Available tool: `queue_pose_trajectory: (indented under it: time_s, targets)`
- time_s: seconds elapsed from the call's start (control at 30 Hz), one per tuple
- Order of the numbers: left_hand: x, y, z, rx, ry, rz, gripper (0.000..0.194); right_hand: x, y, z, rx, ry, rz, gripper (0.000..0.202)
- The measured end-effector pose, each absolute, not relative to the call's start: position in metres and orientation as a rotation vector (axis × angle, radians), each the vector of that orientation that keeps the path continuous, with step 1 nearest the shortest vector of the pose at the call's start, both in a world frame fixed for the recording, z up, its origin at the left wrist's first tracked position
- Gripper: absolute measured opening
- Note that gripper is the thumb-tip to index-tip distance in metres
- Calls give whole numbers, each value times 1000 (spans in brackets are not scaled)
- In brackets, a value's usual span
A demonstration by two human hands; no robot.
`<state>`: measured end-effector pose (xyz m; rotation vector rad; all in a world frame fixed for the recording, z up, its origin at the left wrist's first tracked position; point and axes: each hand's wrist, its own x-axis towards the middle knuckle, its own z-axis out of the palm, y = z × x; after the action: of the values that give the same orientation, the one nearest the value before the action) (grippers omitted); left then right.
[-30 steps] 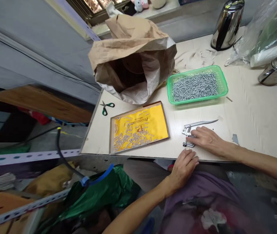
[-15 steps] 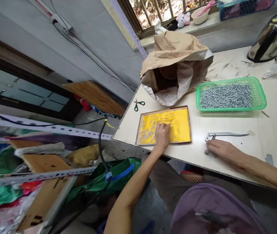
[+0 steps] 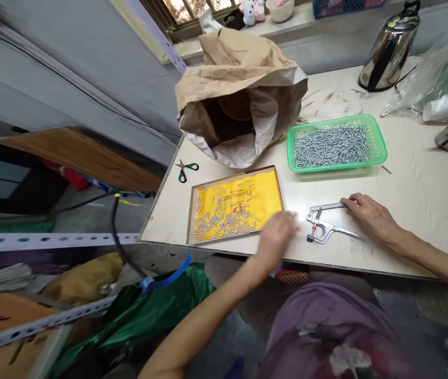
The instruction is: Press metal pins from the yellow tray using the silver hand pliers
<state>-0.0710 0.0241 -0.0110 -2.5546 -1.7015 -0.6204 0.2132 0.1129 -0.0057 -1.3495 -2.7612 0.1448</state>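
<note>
My left hand (image 3: 277, 237) is blurred over the right front corner of a shallow cardboard tray (image 3: 191, 218). Its fingers look bunched in a pinch; whatever is in them is too smeared to make out. Yellow printed sheeting (image 3: 265, 192) lines the tray, and many small silvery metal pins (image 3: 229, 221) lie scattered on it, mostly at the left and front. Snap pliers (image 3: 326, 230) rest on the table with their handles spread and jaws facing left. My right hand (image 3: 369, 216) grips the end of the upper handle between thumb and fingers.
Behind the pliers stands a green plastic basket (image 3: 381, 150) full of similar metal pieces. A large open paper bag (image 3: 243, 68) is behind the tray. Green-handled scissors (image 3: 184, 169) lie near the table's left edge. A steel kettle (image 3: 389, 50) and clear plastic bag (image 3: 440, 79) are at the back right.
My left hand has lifted from the pins and moved right, towards the pliers. My right hand has shifted to the upper handle, and the pliers now show spread. The view has turned right.
</note>
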Motion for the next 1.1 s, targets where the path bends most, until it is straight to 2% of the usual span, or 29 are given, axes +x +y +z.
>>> queue_pose_trajectory:
  time_s: [0.1, 0.2, 0.43, 0.57, 0.63, 0.73, 0.83, 0.9, 0.97, 1.1]
  targets:
    - [0, -1, -20, -2891, -1333, -643, 56, 213, 115, -10, -1355, -2787, 173, 31]
    - [41, -2, -31, -3004, -1429, -549, 71, 211, 120, -8, -1385, -2824, 225, 28]
    - [48, 2, -43, -3059, -1546, -640, 83, 214, 150, -2, -1288, -2846, 360, 27]
    - [49, 3, -42, -3073, -1554, -686, 84, 191, 140, 11, -1275, -2923, 299, 26]
    - [50, 3, -40, -3115, -1525, -712, 79, 170, 127, 18, -1012, -3013, 275, 24]
    - [42, -7, -33, -3192, -1349, -801, 52, 142, 113, 18, -576, -3138, 261, 19]
    - [13, -22, -23, -3028, -1122, -1027, 26, 129, 110, 5, -378, -3162, 203, 20]
    - [-21, -25, -15, -2782, -1206, -1115, 17, 126, 111, -7, -322, -3101, 180, 22]
    - [-62, -19, -7, -2531, -1540, -986, 18, 125, 112, -12, -333, -2991, 187, 23]
    - [-132, 12, 1, -2248, -2009, -448, 21, 127, 128, 12, -500, -2644, 232, 25]
